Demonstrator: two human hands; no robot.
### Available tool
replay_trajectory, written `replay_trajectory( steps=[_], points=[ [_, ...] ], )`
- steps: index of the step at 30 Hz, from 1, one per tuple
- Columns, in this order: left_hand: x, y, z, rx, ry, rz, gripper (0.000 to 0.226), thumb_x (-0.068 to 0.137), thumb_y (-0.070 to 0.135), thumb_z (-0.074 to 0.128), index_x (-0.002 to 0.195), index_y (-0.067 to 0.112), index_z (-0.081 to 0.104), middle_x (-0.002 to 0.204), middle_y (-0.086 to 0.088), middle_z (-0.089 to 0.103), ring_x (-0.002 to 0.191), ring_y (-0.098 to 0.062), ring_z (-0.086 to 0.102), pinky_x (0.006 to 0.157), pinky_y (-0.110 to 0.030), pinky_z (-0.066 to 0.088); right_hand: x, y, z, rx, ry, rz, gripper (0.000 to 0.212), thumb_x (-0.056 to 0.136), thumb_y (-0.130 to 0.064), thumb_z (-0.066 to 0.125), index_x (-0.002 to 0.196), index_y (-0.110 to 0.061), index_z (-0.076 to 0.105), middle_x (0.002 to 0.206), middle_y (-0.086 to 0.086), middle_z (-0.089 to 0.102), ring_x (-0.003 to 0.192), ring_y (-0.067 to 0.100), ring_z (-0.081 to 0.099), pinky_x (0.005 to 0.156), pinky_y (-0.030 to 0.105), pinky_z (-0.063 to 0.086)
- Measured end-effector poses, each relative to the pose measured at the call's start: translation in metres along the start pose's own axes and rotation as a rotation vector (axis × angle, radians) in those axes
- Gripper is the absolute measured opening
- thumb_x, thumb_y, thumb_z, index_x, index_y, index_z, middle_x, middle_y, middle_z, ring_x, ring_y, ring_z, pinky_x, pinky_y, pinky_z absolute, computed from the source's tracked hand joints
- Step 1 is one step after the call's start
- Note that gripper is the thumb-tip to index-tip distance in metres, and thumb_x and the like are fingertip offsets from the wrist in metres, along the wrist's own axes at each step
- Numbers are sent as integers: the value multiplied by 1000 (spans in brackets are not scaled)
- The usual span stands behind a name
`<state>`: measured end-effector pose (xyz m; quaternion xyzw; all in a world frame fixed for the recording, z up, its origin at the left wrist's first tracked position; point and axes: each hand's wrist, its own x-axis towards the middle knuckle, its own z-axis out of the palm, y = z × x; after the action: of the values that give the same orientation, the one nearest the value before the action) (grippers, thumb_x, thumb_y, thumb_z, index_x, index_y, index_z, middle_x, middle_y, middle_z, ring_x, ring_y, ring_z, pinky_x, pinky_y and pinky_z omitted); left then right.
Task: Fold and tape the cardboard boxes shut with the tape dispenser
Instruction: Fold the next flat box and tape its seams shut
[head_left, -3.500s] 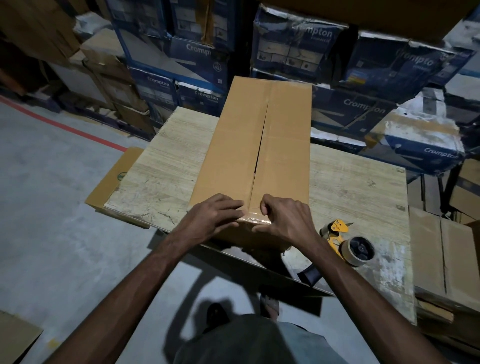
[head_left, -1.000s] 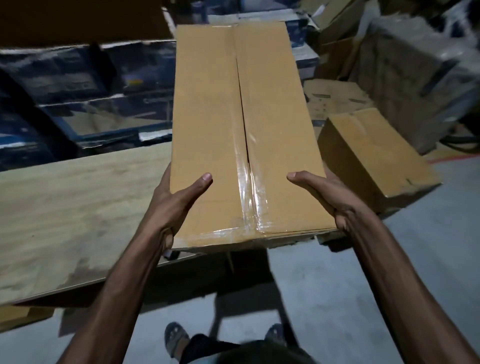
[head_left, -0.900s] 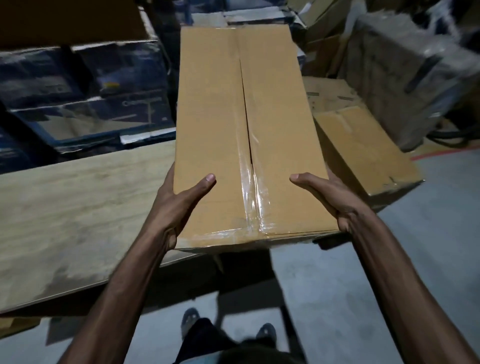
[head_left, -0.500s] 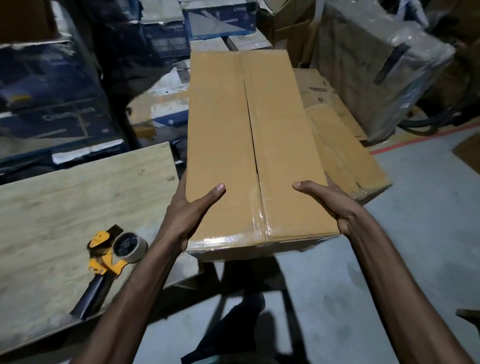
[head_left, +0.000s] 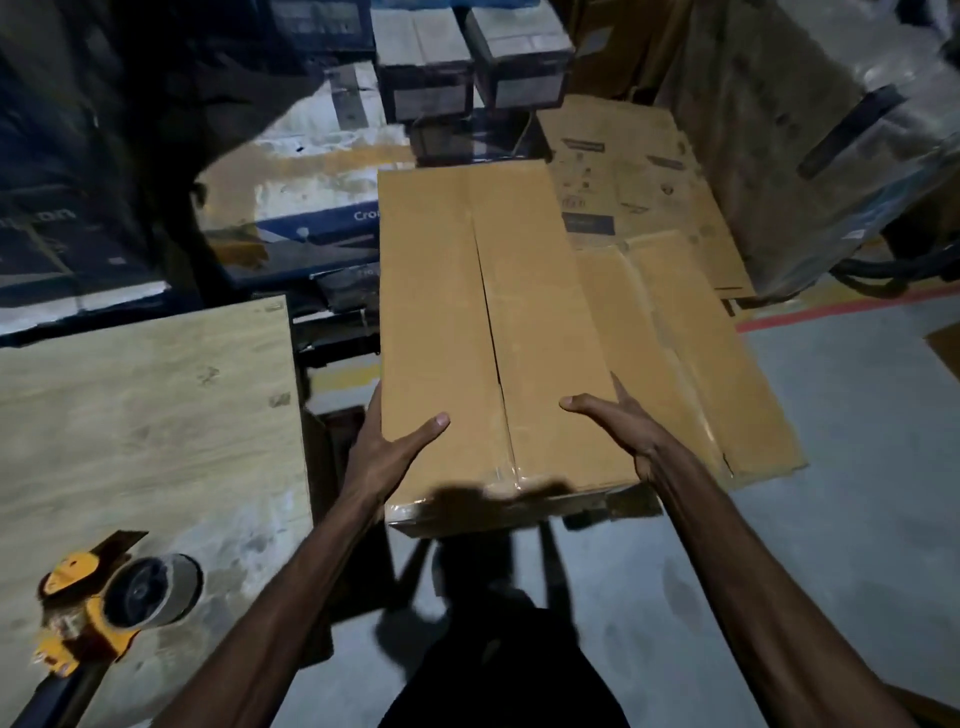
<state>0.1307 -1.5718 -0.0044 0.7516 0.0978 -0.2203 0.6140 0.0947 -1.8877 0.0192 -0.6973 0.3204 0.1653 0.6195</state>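
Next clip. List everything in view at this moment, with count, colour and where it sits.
Held box: one, brown, taped seam, carried just right of the table.
Floor box: one, brown, lower down, right of the held box.
Flat carton: one, brown, printed, behind the floor box.
Table: one, pale wood, left.
Tape dispenser: one, yellow and black, on the table's near end.
Blue cartons: several, stacked at the back left.
Red line: one, red, far right.
Left hand: one, grips the held box's left side.
Right hand: one, grips its right side.
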Motion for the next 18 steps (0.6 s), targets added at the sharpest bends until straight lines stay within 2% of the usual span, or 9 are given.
replay_trajectory(
  steps=[3,6,10,13,15,17,18],
  points=[
    [40,-15,11,-51,16,-87,97,57,72,91,142,59,46,132,19,66,122,-14,63,110,-51,49,48,5,-4,-51,-18,39,119,73,-54,88,165,-29,16,167,2,28,151,25,31,113,39,33],
    [77,-34,22,-54,27,-130,98,56,69,93,142,55,49,128,17,69,119,-15,65,108,-51,50,90,13,-5,-114,-39,82,123,69,-60,86,165,-28,16,168,3,25,152,27,29,112,41,33],
    [109,-56,35,-59,48,-166,96,62,59,92,146,52,46,128,17,68,120,-13,63,109,-48,51,139,33,-8,-164,-93,103,108,79,-60,80,164,-32,20,161,-3,36,148,25,34,105,37,33],
    [120,-73,45,-63,34,-178,95,65,58,93,146,58,42,131,20,66,125,-10,61,112,-47,48,161,52,-8,-164,-117,94,85,92,-47,73,161,-29,27,146,-5,49,135,18,45,101,33,35],
    [125,-85,52,-63,39,-199,96,66,55,94,146,58,42,133,19,66,126,-11,61,112,-48,48,169,62,-7,-155,-104,80,76,96,-42,70,159,-28,32,145,-3,53,135,19,50,103,33,40],
    [130,-93,57,-60,44,-195,96,68,52,93,147,60,39,136,19,64,129,-13,59,112,-51,47,176,71,-6,-120,-107,66,78,93,-41,73,159,-26,34,148,0,54,135,22,53,106,35,43],
    [131,-96,59,-54,44,-193,96,70,50,93,147,62,38,138,20,62,130,-13,57,112,-51,47,180,78,-7,-107,-110,72,88,87,-46,77,160,-27,32,151,3,53,134,23,53,109,38,44]
  ],
)
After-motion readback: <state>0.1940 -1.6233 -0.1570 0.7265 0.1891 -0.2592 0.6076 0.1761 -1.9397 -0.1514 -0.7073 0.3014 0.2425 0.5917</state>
